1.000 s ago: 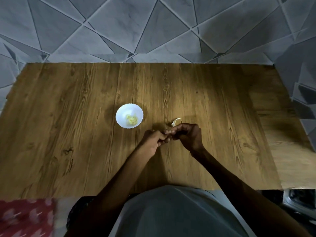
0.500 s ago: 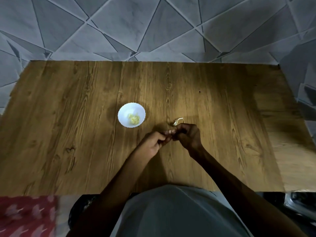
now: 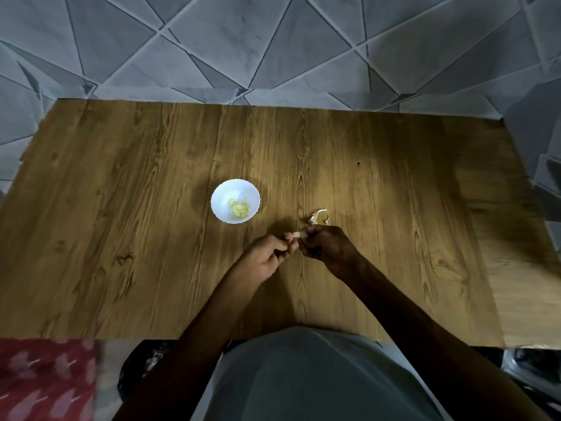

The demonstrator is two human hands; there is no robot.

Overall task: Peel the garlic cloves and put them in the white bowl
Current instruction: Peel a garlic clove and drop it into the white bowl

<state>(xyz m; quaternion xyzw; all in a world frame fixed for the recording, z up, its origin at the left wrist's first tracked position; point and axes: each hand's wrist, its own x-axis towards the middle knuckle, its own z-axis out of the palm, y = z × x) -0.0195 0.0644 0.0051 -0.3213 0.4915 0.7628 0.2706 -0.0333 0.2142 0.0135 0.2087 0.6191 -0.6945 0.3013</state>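
Observation:
A small white bowl stands near the middle of the wooden table, with several pale yellow peeled cloves inside. Just right of it and nearer to me, my left hand and my right hand meet fingertip to fingertip. Both pinch one small pale garlic clove, of which only a tip shows between the fingers. A scrap of dry garlic skin lies on the table just beyond my right hand.
Grey patterned floor tiles surround the table on the far side and at both ends. A red patterned cloth lies at the lower left, below the table's near edge. My grey shirt fills the bottom centre.
Both hands have stayed together at the same spot, working on the clove. A pale tip of the clove now shows between the fingertips. Bowl and skin scrap have not moved.

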